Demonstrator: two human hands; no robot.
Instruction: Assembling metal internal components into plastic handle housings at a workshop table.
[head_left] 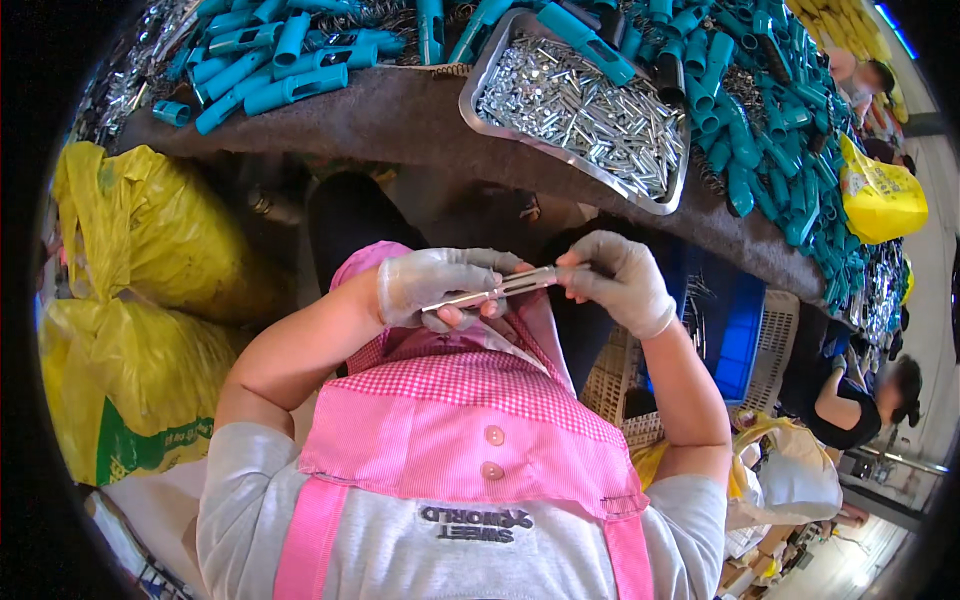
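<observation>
both gloved hands, left hand (432, 285) and right hand (618, 280), pinch a thin metal rod (498, 288) above the pink apron (470, 420); beyond sit a tray of screws (580, 105), teal handles (280, 60), yellow sacks (130, 300).

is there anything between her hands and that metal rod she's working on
Nothing visible: the left hand and right hand both grip the metal rod directly, through thin gloves only.

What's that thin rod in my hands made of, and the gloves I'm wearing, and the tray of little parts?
The rod looks like bright polished metal: silvery with a sharp glint. The gloves, on the left hand and right hand, seem thin translucent plastic or latex; skin shows through. The tray appears to be shiny sheet metal, probably steel.
</observation>
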